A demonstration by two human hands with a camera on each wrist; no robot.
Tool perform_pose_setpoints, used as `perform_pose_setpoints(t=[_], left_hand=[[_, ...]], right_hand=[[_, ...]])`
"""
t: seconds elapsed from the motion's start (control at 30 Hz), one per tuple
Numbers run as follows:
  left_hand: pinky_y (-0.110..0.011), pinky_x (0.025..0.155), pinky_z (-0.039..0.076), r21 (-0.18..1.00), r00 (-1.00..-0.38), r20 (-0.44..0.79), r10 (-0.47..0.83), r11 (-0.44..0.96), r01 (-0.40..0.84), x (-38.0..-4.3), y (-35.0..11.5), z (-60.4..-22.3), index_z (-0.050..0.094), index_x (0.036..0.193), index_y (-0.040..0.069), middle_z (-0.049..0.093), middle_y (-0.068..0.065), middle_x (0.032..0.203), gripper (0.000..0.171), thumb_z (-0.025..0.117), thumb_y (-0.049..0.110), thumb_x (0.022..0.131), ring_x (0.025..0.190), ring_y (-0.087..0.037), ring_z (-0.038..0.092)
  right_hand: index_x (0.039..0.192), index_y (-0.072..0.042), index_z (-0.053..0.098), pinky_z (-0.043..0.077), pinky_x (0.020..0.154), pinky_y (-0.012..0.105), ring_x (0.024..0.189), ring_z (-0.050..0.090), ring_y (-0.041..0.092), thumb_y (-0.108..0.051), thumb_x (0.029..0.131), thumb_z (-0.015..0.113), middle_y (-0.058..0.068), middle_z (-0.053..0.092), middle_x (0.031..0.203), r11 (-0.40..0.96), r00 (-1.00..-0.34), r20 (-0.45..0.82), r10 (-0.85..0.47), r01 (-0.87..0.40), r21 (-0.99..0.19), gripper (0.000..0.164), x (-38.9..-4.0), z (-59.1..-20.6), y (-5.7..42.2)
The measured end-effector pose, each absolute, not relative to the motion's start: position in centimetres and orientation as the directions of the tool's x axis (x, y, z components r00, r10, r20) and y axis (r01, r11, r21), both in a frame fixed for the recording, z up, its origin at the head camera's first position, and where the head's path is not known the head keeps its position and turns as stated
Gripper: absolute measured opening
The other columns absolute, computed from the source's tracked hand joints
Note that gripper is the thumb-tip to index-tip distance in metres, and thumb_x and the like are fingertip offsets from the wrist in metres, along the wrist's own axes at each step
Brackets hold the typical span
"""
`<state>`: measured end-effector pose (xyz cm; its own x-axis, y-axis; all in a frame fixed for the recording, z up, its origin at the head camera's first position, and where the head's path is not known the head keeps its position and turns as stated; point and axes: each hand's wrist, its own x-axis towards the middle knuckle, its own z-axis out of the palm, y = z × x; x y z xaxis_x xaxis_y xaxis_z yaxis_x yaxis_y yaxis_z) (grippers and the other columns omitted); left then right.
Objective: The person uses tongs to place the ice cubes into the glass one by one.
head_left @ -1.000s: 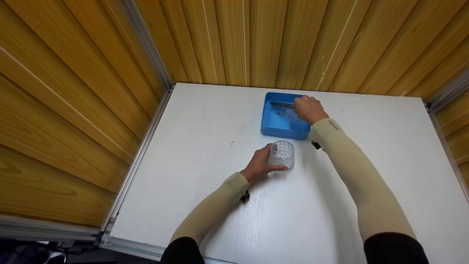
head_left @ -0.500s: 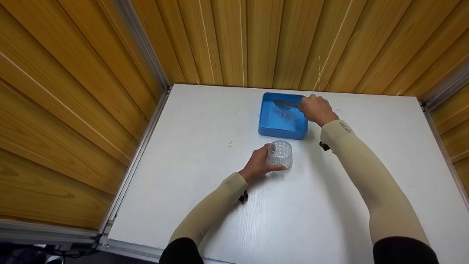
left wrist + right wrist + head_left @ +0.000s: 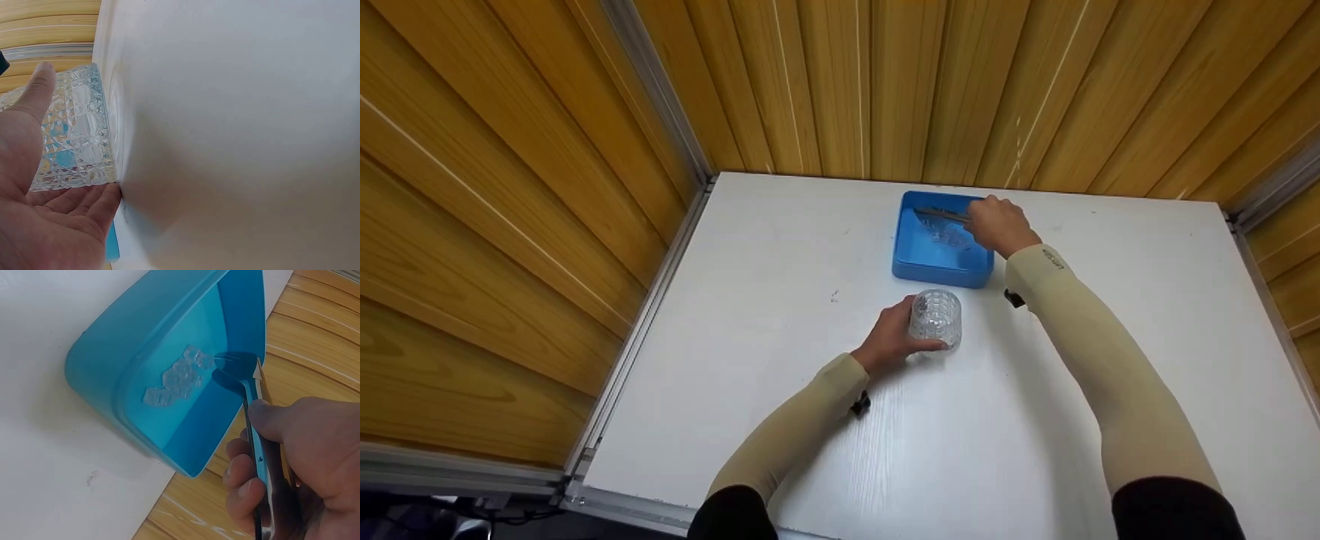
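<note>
My left hand (image 3: 885, 339) holds a clear cut-glass tumbler (image 3: 936, 313) standing on the white table. In the left wrist view its thumb lies along one side of the glass and its fingers (image 3: 93, 205) along the other. My right hand (image 3: 1001, 225) grips metal tongs (image 3: 260, 450), one end shaped like a spoon, the other like a fork. Their tips reach into a square blue box (image 3: 941, 275), beside a small heap of clear ice-like cubes (image 3: 179, 376). In the right wrist view the tong ends stand apart with no cube between them.
The white table (image 3: 750, 285) backs onto a wood-panelled wall (image 3: 900, 90), with another wood panel (image 3: 510, 225) on the left. A metal frame rail (image 3: 637, 322) runs along the table's left edge. The box stands just behind the tumbler.
My right hand with the tongs shifts slightly right, then back left over the cubes in the box. My left hand and the tumbler stay put.
</note>
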<state>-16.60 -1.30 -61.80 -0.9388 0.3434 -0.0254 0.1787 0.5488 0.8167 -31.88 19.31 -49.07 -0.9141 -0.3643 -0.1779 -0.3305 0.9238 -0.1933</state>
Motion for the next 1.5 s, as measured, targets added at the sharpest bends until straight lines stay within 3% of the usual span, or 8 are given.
perform_pose_setpoints(t=[0.27, 1.0, 1.5], left_hand=[[-0.028, 0.106, 0.045, 0.839, -0.939, -0.038, 0.343, 0.521, 0.156, -16.5, -1.2, -61.7, 0.045, 0.151, 0.011, 0.06, 0.0, 0.14, 0.098, 0.091, 0.05, 0.074, 0.121, -0.009, 0.057], [-0.026, 0.105, 0.047, 0.816, -0.936, -0.026, 0.352, 0.548, 0.183, -16.5, -1.2, -61.7, 0.046, 0.15, 0.009, 0.061, -0.001, 0.138, 0.095, 0.09, 0.05, 0.076, 0.118, -0.009, 0.059], [-0.026, 0.105, 0.046, 0.824, -0.933, -0.048, 0.357, 0.543, 0.166, -16.4, -0.9, -61.7, 0.045, 0.152, 0.01, 0.061, -0.001, 0.14, 0.097, 0.09, 0.05, 0.075, 0.119, -0.009, 0.058]], right_hand=[[0.12, 0.008, 0.067, 0.054, 0.092, 0.057, 0.096, 0.064, 0.04, -0.012, 0.104, 0.062, 0.027, 0.065, 0.104, 0.916, -0.915, -0.163, -0.37, -0.33, -0.227, 0.027, -32.0, -49.7, 18.6], [0.115, 0.011, 0.069, 0.057, 0.084, 0.06, 0.093, 0.067, 0.046, -0.006, 0.099, 0.066, 0.031, 0.067, 0.101, 0.911, -0.912, -0.066, -0.405, -0.396, -0.116, 0.024, -31.8, -51.0, 18.4], [0.12, 0.008, 0.068, 0.055, 0.09, 0.058, 0.095, 0.065, 0.043, -0.011, 0.103, 0.063, 0.028, 0.066, 0.104, 0.928, -0.921, -0.156, -0.356, -0.33, -0.172, 0.026, -31.7, -50.4, 19.5]])
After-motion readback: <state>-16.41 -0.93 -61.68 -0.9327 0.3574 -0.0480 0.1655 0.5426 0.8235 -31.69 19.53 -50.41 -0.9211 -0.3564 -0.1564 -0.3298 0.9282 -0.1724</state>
